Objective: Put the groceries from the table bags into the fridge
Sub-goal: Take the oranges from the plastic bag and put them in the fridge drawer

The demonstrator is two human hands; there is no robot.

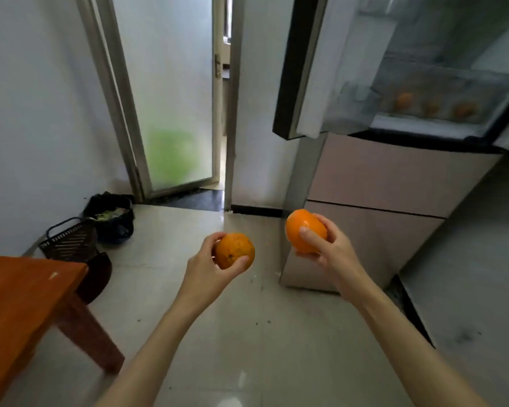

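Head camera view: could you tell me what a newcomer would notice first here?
Two bright oranges held up mid-frame: the left hand grips one orange, the right hand another orange. Upper right, the fridge stands with its upper door open, orange fruit blurred inside.

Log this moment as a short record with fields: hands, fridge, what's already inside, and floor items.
left hand: holds an orange
right hand: holds a second orange
fridge: upper door open, lower drawers closed
inside: three orange fruits seen blurred through a clear drawer
table: wooden, corner at left
floor: dark basket, black bin bag by the wall
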